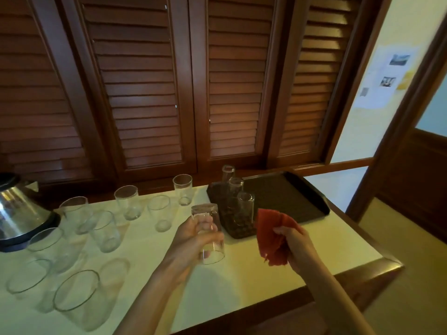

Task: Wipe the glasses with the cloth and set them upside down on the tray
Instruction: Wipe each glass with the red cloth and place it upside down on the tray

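My left hand (pixel 191 238) grips a clear glass (pixel 209 234), held base up above the table, just left of the tray. My right hand (pixel 294 243) clutches a bunched red cloth (pixel 272 235), a short way right of that glass and apart from it. The dark tray (pixel 300 197) lies at the table's back right. Three glasses (pixel 245 204) stand upside down in a row along its left side. Several more clear glasses (pixel 129 201) stand upright on the left half of the table.
A steel electric kettle (pixel 19 213) sits at the far left edge. The table has a pale top (pixel 266 281) with a wooden rim (pixel 377 267). Louvred wooden doors (pixel 150 93) rise right behind it. A doorway opens to the right.
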Tool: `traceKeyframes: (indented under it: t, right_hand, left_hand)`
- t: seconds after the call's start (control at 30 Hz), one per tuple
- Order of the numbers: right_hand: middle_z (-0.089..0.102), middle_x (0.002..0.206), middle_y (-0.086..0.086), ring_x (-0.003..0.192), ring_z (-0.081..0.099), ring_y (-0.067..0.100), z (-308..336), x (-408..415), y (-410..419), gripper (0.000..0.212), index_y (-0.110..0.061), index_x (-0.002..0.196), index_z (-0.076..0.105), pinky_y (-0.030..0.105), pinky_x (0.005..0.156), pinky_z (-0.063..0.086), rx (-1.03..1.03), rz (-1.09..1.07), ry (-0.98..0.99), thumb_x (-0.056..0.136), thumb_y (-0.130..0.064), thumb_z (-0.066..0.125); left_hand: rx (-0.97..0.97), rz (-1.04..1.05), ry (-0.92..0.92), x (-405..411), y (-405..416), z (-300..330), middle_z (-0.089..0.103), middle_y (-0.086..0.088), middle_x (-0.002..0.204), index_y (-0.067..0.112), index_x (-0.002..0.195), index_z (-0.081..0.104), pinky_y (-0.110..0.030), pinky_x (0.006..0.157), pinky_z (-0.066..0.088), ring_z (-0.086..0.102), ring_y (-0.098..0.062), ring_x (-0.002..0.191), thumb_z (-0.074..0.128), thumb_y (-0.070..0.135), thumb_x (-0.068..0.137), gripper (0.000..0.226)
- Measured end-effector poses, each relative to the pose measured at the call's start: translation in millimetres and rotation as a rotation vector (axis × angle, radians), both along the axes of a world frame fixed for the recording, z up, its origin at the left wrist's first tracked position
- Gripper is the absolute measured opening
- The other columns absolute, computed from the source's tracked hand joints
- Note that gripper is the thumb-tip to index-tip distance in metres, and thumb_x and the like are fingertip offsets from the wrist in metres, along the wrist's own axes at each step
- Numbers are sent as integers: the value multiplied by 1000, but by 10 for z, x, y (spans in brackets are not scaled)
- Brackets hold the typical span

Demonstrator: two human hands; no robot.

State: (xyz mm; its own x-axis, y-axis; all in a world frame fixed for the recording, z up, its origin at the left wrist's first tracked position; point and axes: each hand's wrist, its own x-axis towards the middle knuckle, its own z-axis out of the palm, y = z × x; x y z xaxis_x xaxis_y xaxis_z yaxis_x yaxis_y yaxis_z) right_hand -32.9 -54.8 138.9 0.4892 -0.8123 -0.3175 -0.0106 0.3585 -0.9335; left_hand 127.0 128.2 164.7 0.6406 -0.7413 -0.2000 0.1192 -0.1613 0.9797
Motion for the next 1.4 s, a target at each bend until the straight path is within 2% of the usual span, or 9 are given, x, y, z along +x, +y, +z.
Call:
traceKeyframes:
  t: [0.17,0.23,0.33,0.5,0.67,0.8,0.93,1.13,1.4]
  right_hand:
    - [69,106,2,70,69,16,-197,72,-583,40,-27,132,55,36,54,57,-580,-80,152,100,-3,55]
    - [65,131,-2,98,71,14,-414,170,-854,44,-28,138,56,38,80,62,-968,42,296,99,-7,52]
    - [46,152,-13,141,42,14,-800,185,-1201,50,-35,143,53,44,109,43,-1329,384,654,96,-17,50]
    - [53,138,-12,123,50,20,-985,138,-1474,55,-36,127,57,39,100,38,-1335,608,743,72,-45,62]
    - [48,123,-7,111,48,23,-1062,292,-1720,49,-36,110,53,41,89,40,-1337,651,639,67,-56,60]
    - [45,130,-7,117,44,21,-1170,310,-1807,47,-40,115,48,40,95,39,-1359,675,614,74,-56,64]
    - [47,128,-8,114,45,20,-1219,316,-1850,51,-40,117,50,37,92,41,-1363,646,580,72,-60,63]
    - [46,122,-8,109,44,19,-1250,325,-1867,54,-39,115,49,35,89,42,-1362,624,549,67,-62,63]
    - [46,124,-9,111,44,18,-1267,327,-1885,55,-39,115,49,34,91,41,-1369,616,519,68,-63,62]
  left_hand:
    - [-37,-56,49,-171,-599,110,71,-4,121,20,124,61,-42,85,57,72,-24,108,76,21,92,36]
    - [-35,-55,23,-220,-895,167,72,0,119,22,123,61,-45,93,57,70,-22,112,79,23,89,38]
    - [-40,7,-61,-192,-1345,236,74,5,116,27,118,64,-45,103,53,68,-14,114,85,27,84,40]
    - [-62,137,-344,55,-2006,374,67,6,115,35,110,66,-23,87,50,63,-4,106,93,29,75,44]
    - [49,187,-492,525,-2731,439,70,2,109,31,91,68,-22,82,53,67,-11,100,97,37,68,37]
    - [215,209,-636,889,-3254,344,73,0,111,15,120,70,-26,91,53,69,-16,107,96,32,71,59]
    - [421,160,-666,1089,-3569,155,68,-5,116,8,123,63,-26,82,45,63,-19,107,97,27,71,64]
    - [615,125,-669,1233,-3801,-151,63,-12,131,6,128,60,-35,92,51,62,-29,121,98,25,69,73]
    - [649,97,-626,1250,-3894,-317,61,-16,137,3,133,59,-38,102,52,60,-32,128,94,21,75,70]
